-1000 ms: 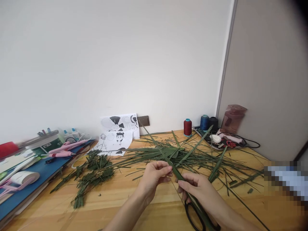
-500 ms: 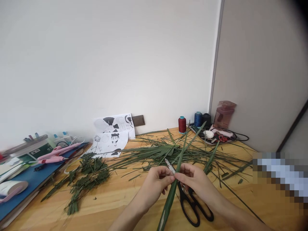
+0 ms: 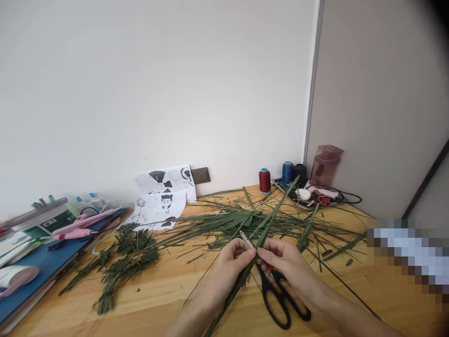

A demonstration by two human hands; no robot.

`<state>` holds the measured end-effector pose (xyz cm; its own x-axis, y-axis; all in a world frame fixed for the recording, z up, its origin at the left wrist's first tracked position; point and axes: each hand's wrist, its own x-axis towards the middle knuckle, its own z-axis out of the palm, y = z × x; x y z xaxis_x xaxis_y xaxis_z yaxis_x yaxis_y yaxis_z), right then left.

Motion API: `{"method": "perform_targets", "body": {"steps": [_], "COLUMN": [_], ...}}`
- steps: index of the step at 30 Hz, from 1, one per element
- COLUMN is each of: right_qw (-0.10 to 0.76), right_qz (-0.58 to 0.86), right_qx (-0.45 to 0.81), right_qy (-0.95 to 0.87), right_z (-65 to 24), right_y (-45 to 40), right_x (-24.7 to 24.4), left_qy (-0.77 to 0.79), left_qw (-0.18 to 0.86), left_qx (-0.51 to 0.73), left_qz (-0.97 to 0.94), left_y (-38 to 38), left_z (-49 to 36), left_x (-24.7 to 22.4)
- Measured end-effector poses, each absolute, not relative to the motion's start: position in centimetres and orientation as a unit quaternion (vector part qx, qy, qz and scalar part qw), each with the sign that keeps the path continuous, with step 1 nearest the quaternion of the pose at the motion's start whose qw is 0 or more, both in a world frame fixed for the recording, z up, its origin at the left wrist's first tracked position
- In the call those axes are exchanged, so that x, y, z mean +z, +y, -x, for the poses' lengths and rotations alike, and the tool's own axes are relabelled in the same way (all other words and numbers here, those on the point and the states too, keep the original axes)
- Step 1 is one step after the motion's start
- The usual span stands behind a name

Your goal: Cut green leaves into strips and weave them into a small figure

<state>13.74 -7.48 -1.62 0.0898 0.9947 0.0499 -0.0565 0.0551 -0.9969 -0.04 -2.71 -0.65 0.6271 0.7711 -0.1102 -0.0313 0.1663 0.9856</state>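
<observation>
Two hands (image 3: pixel 236 262) and one pair of scissors (image 3: pixel 265 282) were lower centre; three spools (image 3: pixel 264 181), one pink container (image 3: pixel 325 169) right of centre.

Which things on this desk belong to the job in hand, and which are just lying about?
Likely belonging:
long green leaf strip, pinched by the left hand and right hand
black-handled metal scissors, partly behind the hands
pile of loose green leaf strips

Apparently just lying about:
dark red thread spool
blue thread spool
translucent pink plastic container

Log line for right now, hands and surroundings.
left hand: pinching green leaf strip | right hand: pinching same strip | scissors: at right hand, unclear if held | leaf pile: beyond hands | red spool: upright
</observation>
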Motion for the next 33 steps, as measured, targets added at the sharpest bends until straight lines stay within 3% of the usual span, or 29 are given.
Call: {"method": "perform_targets", "body": {"steps": [8,28,33], "right_qw": [0.545,0.546,0.567], "right_qz": [0.514,0.464,0.473], "right_qx": [0.465,0.505,0.521], "right_qy": [-0.472,-0.482,-0.429], "right_z": [-13.6,-13.6,-13.8], "right_y": [-7.5,-7.3,-7.2], "right_x": [-1.6,-2.4,-2.3], "left_qy": [0.359,0.335,0.366], "left_qw": [0.588,0.648,0.610], "left_qx": [0.325,0.353,0.353], "left_qz": [-0.648,-0.586,-0.608], "left_y": [-2.7,-2.9,-3.2], "left_z": [-0.1,-0.5,-0.6], "left_x": [-0.8,-0.6,-0.3]}}
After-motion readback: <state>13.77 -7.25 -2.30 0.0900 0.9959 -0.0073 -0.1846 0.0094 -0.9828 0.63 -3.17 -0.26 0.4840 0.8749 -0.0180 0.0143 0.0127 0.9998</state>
